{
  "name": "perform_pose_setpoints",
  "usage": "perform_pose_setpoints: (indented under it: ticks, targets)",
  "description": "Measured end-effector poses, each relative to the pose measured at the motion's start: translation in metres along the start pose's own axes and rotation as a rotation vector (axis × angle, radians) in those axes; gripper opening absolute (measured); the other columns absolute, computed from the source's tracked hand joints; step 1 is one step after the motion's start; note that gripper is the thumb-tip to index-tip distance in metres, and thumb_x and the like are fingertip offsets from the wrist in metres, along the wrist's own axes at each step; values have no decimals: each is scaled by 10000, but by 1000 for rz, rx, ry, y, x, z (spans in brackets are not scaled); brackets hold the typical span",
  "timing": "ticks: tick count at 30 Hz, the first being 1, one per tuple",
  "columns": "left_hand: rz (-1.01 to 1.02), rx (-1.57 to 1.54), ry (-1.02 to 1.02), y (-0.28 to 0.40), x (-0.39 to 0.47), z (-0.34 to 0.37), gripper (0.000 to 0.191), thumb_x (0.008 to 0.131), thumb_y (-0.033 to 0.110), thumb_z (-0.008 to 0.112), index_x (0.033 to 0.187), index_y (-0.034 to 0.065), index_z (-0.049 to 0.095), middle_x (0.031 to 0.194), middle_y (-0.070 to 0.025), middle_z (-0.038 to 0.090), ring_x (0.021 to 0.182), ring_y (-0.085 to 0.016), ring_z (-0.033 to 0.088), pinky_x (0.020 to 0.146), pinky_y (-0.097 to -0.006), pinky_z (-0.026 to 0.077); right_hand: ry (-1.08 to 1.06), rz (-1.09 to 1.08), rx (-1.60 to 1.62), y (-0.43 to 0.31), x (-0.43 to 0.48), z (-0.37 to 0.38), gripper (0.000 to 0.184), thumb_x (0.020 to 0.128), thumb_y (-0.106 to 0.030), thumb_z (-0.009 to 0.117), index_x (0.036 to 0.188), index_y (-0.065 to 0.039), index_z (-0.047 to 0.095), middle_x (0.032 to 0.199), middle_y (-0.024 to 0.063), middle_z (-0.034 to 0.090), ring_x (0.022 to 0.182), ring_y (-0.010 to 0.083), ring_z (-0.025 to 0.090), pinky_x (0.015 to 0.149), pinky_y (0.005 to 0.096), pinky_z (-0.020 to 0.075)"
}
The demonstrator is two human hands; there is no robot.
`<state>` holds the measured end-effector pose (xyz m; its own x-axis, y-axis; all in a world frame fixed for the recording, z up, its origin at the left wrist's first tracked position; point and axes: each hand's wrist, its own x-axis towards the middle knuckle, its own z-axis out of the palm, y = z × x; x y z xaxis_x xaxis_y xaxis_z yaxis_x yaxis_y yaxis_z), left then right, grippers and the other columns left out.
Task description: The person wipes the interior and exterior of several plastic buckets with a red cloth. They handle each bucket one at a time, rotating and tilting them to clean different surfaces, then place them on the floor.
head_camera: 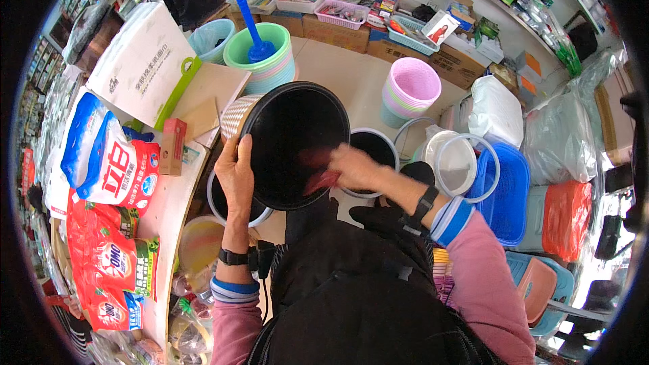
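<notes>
A black-lined bin with a brown and white checkered outside is tilted so its mouth faces me. My left hand grips its left wall, thumb near the rim. In my right hand, blurred by motion at the bin's lower right rim, is a dark red cloth, partly inside the mouth. Below and right of the bin stands another bin with a black inside and grey rim. A further grey-rimmed dark bin is partly hidden behind my left hand.
On the left, a wooden shelf bears detergent bags and a white carton. Stacked green buckets hold a blue plunger. Pink buckets stand ahead; a blue plastic basin and clear bucket are right.
</notes>
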<state>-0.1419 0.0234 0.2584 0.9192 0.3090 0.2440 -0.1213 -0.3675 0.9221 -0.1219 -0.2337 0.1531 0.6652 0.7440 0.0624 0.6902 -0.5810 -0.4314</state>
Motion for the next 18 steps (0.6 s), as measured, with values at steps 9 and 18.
perform_pose_setpoints:
  ticks: [9,18]
  targets:
    - [0,23,-34,-12,12,-6,330,822,77,645,1111,-78,606,928,-123,680,842,-134,605,790,-270,471,947,295,143,56,-21,-162,207,716,-57,639,908,18,620,829,160,624,770,278,610,705,368,498]
    - [-659,-1045,141,-91,17,-88,337,853,120,602,1150,-39,586,1095,-180,659,949,-331,652,871,-424,537,1284,249,1935,48,-55,-135,332,901,-238,517,1174,-52,550,1132,116,606,977,288,598,745,404,498]
